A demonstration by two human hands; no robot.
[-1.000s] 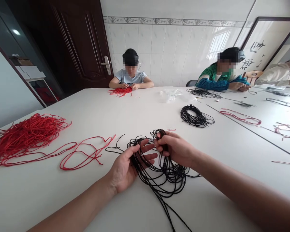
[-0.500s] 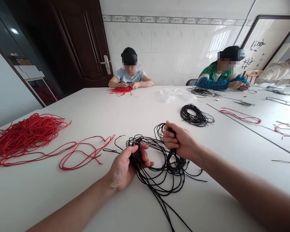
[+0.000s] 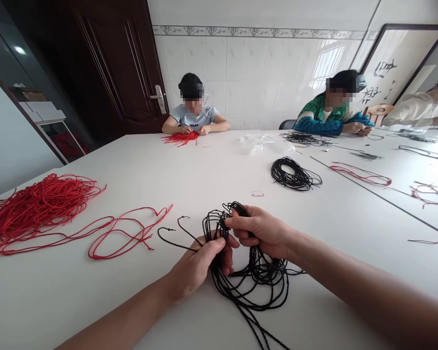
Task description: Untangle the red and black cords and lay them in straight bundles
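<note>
A bundle of black braided cords (image 3: 257, 284) lies looped on the white table (image 3: 204, 175) in front of me. My left hand (image 3: 199, 265) is closed around the cords near their gathered tops. My right hand (image 3: 261, 231) grips the same bundle just to the right, fingers curled over the upper loops. The two hands nearly touch. Loose cord ends (image 3: 175, 233) trail off to the left of my left hand.
A big heap of red cords (image 3: 36, 204) and a few loose red strands (image 3: 127, 233) lie at left. A coiled black cord bundle (image 3: 294, 175) sits beyond my hands. Three people sit at the far side handling red and black cords. A dark door stands behind.
My hands have come together: the left closed fully on the cords, and the right moved left and down toward it, gathering the loops into one bunch.
</note>
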